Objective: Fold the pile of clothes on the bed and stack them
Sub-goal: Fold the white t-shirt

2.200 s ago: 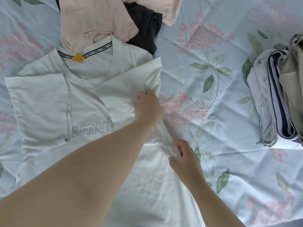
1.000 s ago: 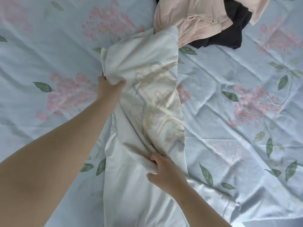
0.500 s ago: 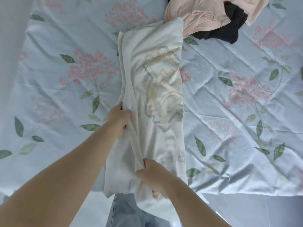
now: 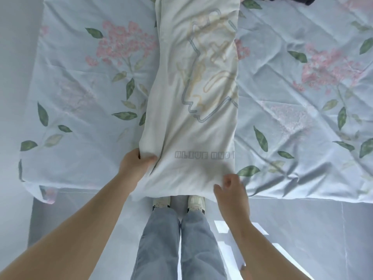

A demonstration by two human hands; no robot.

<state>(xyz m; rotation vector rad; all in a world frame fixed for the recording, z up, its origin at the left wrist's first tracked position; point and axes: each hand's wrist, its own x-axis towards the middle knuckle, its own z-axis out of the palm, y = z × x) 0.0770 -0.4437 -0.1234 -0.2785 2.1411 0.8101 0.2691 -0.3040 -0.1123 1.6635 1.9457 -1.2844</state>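
A white T-shirt (image 4: 193,98), folded lengthwise into a long strip with a faint print showing through, lies down the middle of the bed and hangs over its near edge. My left hand (image 4: 134,164) grips the strip's lower left edge, thumb on top of the cloth. My right hand (image 4: 230,190) holds the lower right corner of the hem at the bed's edge, its fingers curled at the fabric. The top of the strip runs out of view.
The bed is covered by a pale blue floral sheet (image 4: 80,87). A sliver of dark clothing (image 4: 290,0) shows at the top edge. Below the bed edge are my jeans (image 4: 173,239), shoes and a grey floor (image 4: 302,229).
The view has tilted down to the bed's near edge. Both hands slid down the strip to its hem, and the shirt now lies flatter and straighter. The pink and dark clothes have left the view.
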